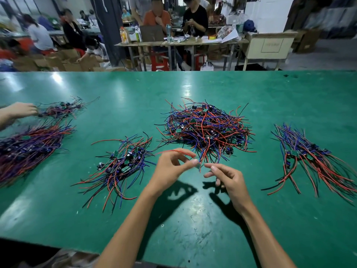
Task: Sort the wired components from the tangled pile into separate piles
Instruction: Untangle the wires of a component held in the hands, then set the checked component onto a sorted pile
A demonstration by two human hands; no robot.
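Note:
A tangled pile [206, 128] of red, blue and black wired components with small green boards lies in the middle of the green table [193, 219]. Just in front of it my left hand [170, 169] pinches one wired component [179, 151], whose red wire arcs over my fingers. My right hand [226, 178] is close beside it, thumb and forefinger nearly touching the same blurred piece; whether it grips is unclear. A sorted pile [123, 163] lies to the left, another sorted pile [313, 159] to the right.
Two more wire bundles [29, 147] [61, 109] lie at the far left, where another person's hand [21, 110] reaches in. Beyond the table's far edge are people, desks, cardboard boxes and red stools.

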